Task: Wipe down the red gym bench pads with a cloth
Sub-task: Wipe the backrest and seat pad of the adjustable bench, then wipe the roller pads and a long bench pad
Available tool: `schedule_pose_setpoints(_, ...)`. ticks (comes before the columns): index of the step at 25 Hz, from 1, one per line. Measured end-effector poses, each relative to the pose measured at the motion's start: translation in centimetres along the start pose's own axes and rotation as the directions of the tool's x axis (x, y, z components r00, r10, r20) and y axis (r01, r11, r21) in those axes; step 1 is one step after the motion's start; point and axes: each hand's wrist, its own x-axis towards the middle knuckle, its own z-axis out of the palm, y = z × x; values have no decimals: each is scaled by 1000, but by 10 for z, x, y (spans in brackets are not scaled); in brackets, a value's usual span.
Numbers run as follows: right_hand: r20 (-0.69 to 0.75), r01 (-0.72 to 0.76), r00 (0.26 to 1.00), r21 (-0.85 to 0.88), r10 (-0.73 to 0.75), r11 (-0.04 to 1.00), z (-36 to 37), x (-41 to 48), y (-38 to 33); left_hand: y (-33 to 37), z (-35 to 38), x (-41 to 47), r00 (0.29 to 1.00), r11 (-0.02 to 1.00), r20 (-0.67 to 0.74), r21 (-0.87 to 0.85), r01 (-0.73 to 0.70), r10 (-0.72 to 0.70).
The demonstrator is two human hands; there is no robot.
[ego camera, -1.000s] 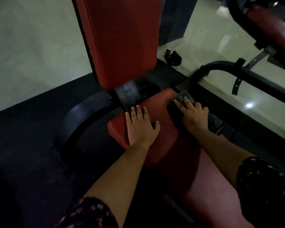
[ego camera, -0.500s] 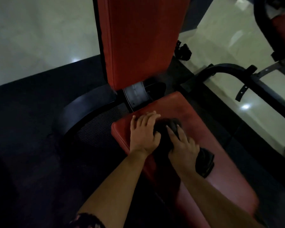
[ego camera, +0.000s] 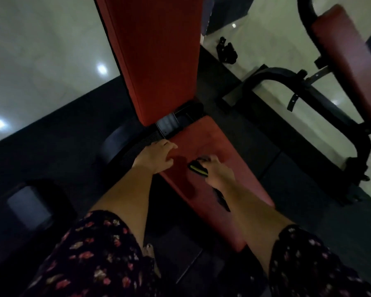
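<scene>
Red seat pad (ego camera: 212,142): press dark cloth (ego camera: 198,169), clutched in curled right grip (ego camera: 217,171), flat across its width; brace with relaxed left grip (ego camera: 156,157) on its edge.

Dark cloth (ego camera: 198,169) on red seat pad (ego camera: 206,138)

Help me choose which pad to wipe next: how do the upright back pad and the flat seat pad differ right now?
The back pad stands nearly upright; the seat pad lies flat. The seat pad has the left hand at its edge and the right hand gripping the dark cloth on it; no hand touches the back pad. The back pad looks brighter, the seat pad shadowed. Both are red.
</scene>
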Motion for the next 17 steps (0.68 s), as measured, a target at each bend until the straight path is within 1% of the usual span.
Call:
schedule_pose_setpoints(1,-8,-6,1000,18,7,1000,-19,-15,-4,7,-14,-17,999,1000,26,-14,28,-27)
schedule_pose_setpoints(3,29,-22,999,60,20,998,-54,-45,-10,26,-39,-50,997,999,59,-18,40,-39)
schedule_pose_setpoints(6,111,-19,994,140,3,990,-97,-92,-1,61,-84,-89,987,996,162,89,0,-14)
schedule_pose_setpoints(8,103,-55,994,198,35,979,-115,-118,12,80,-116,-97,976,983,218,181,-31,-9)
schedule_pose_setpoints(11,44,-132,991,292,124,947,-145,-150,36,123,-161,-86,986,974,155,209,-86,53)
schedule_pose_setpoints(14,-28,-157,983,360,179,920,-176,-190,66,197,-186,-72,979,953,102,228,-198,179)
schedule_pose_setpoints(15,-56,-177,977,346,208,921,-183,-202,77,221,-189,-67,969,935,120,257,-242,218)
schedule_pose_setpoints(17,-120,-223,961,200,250,954,-196,-222,96,260,-194,-58,945,862,189,390,-323,268)
